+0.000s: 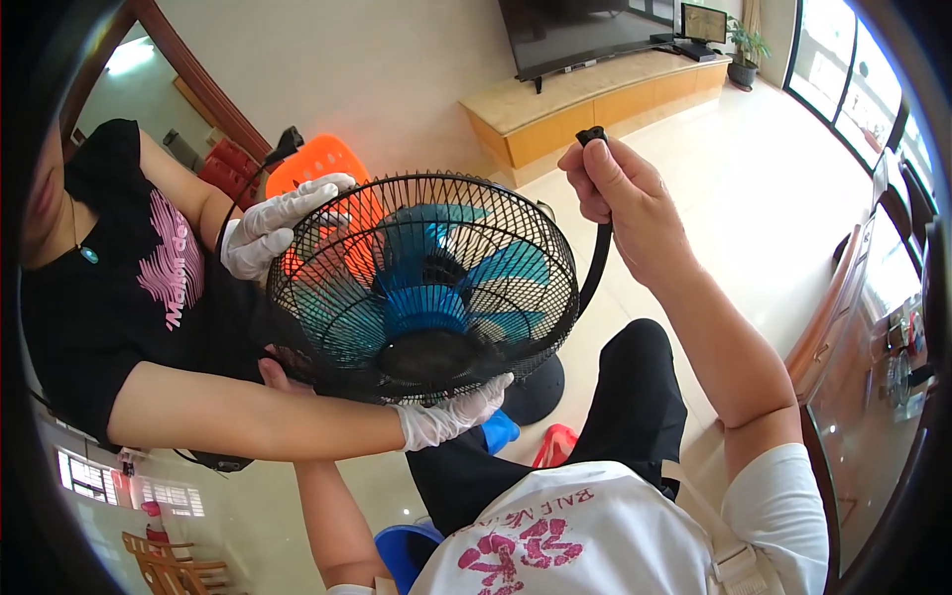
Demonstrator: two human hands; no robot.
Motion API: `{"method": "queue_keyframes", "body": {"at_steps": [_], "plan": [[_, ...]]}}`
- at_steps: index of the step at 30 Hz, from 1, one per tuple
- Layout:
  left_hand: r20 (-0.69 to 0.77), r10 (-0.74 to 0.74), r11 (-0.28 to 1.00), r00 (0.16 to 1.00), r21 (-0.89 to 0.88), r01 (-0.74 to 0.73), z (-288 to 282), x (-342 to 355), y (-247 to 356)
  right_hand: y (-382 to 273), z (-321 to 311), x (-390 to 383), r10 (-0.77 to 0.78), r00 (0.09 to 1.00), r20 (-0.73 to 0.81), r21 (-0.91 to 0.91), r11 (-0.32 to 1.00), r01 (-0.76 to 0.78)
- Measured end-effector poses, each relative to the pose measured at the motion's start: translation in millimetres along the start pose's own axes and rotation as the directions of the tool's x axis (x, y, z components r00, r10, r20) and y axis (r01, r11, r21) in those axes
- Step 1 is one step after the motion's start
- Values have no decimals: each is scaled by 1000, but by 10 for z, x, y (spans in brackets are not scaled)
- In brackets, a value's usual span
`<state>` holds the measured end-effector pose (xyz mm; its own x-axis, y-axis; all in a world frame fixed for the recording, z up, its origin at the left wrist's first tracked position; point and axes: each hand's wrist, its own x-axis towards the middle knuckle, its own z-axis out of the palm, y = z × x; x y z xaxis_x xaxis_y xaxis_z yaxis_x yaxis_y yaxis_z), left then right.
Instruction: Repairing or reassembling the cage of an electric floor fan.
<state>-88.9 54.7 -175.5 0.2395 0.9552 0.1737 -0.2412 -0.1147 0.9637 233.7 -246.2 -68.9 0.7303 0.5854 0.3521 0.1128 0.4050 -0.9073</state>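
A black mesh fan head [496, 258] with blue blades fills the middle. My right hand [625, 198] is closed on the top end of a curved black piece [595, 273] at the fan's right. My left hand [278, 377] is at the fan's lower left, largely hidden behind a co-worker's arm; its grip is unclear. The co-worker [89, 307], in a black T-shirt, has white-gloved hands on the cage's upper left [268, 228] and underside [451, 412]. A black round base [535, 392] shows below the fan.
An orange chair [317, 159] stands behind the fan. A television cabinet [595, 114] lines the back wall, with a plant [744, 59] beside it. A glossy table [863, 397] is at right, a blue bucket [397, 560] below, a wooden chair [164, 565] at lower left.
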Motion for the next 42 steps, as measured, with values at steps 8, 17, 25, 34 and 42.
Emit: {"method": "queue_keyframes", "body": {"at_steps": [8, 17, 25, 34, 42], "plan": [[107, 79, 996, 991, -56, -73, 138, 27, 267, -56, 166, -8, 45, 998, -32, 37, 998, -44], [324, 226, 949, 918, 138, -283, 372, -30, 527, 29, 255, 5, -14, 1000, 27, -18, 1000, 15], [507, 339, 815, 792, 263, -517, 404, 127, 690, 16, 337, 11, -22, 1000, -1, -83, 996, 22], [640, 523, 582, 562, 214, -785, 361, 306, 765, 2, 386, 23, 8, 1000, 22, -103, 995, -5], [668, 410, 684, 622, 226, -694, 527, 298, 933, 47, 370, 98, -40, 999, 26, -188, 981, 44]]}}
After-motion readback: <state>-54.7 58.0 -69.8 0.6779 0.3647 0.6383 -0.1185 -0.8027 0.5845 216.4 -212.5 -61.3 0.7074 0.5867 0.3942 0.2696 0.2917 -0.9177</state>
